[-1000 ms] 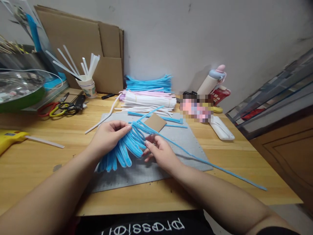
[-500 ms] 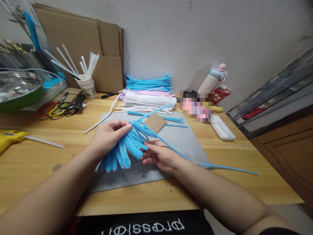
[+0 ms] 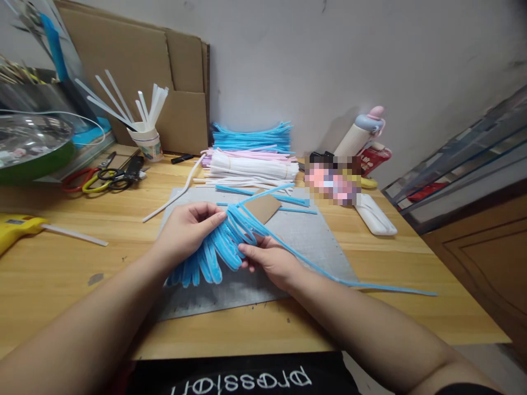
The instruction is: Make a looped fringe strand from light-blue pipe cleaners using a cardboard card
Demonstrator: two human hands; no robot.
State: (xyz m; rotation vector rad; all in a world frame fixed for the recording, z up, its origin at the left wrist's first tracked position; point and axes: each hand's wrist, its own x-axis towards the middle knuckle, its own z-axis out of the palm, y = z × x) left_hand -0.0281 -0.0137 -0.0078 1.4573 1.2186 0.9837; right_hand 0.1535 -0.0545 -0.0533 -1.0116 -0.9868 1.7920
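Observation:
Several loops of blue pipe cleaner (image 3: 213, 259) fan out between my hands, gathered at the top. My left hand (image 3: 191, 226) pinches the gathered end with thumb and fingers. Lower down on the right, my right hand (image 3: 269, 258) is closed on the outermost loops, its thumb in front. From the bunch a long blue pipe cleaner tail (image 3: 313, 266) runs over my right wrist towards the table's right side; a shorter end points up and right. Behind the bunch, a small cardboard piece (image 3: 265, 207) lies on the grey mat (image 3: 302, 233).
Bundles of blue pipe cleaners (image 3: 251, 138) and white pipe cleaners (image 3: 251, 166) lie at the back. Scissors (image 3: 96, 178), a cup of white sticks (image 3: 148, 144) and a yellow glue gun (image 3: 20, 227) are on the left. A bottle (image 3: 356, 137) and a white case (image 3: 375, 215) stand right.
My right thumb has shifted down to the front of the loops, and its fingers have closed more on them. The bunch has moved slightly right with my left hand still pinching it.

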